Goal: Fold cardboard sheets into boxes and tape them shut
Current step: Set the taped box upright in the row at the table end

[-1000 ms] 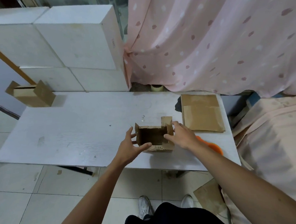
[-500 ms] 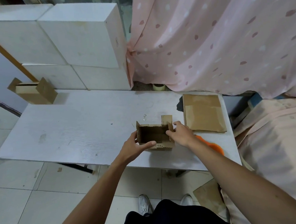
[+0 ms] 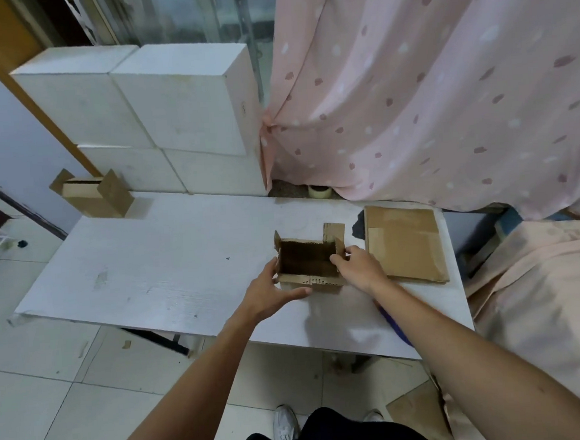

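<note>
A small brown cardboard box (image 3: 307, 261) stands open-topped on the white table (image 3: 168, 262), with one flap sticking up at its far right corner. My left hand (image 3: 269, 291) holds its left and near side, thumb stretched along the front edge. My right hand (image 3: 358, 266) grips its right wall, fingers curled over the rim. A stack of flat cardboard sheets (image 3: 405, 244) lies just right of the box. A roll of tape (image 3: 319, 191) sits at the table's far edge by the curtain.
Another folded cardboard box (image 3: 94, 195) stands at the table's far left corner. Large white blocks (image 3: 158, 126) are stacked behind the table. A pink dotted curtain (image 3: 427, 90) hangs at the right. More cardboard (image 3: 415, 413) lies on the tiled floor.
My right hand slid from the box's far right flap onto its right wall. My head rose, so the view shifted down; the box stayed in place.
</note>
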